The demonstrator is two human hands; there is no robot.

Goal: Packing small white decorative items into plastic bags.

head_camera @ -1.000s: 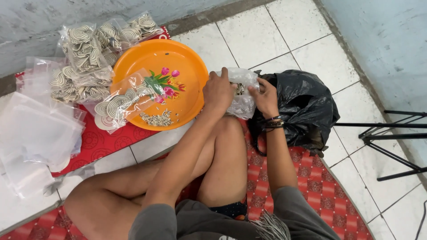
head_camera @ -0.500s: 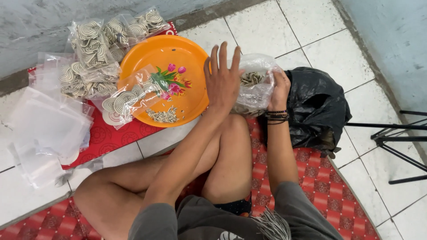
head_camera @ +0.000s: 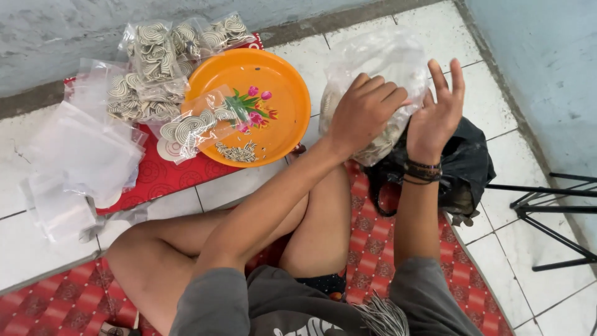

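Observation:
My left hand [head_camera: 364, 112] grips a large clear plastic bag [head_camera: 379, 62] of small spiral pieces, fingers curled over its front. My right hand [head_camera: 435, 115] presses flat against the bag's right side, fingers spread upward. The bag is lifted above a black bag [head_camera: 463, 168] on the floor. To the left sits an orange round tray [head_camera: 280, 81] with painted flowers. On it lie a small clear packet of spirals [head_camera: 196, 124] and a scatter of loose pieces [head_camera: 236, 152].
Several filled clear packets [head_camera: 155, 50] lie beyond the tray on a red patterned mat [head_camera: 161, 174]. Empty plastic bags [head_camera: 74, 155] are heaped at the left. A black tripod's legs [head_camera: 547, 211] stand at the right. I sit on a red mat on white tiles.
The big clear bag has come up out of the black bag. My left hand went from open fingers to gripping it, and my right hand shifted to its side.

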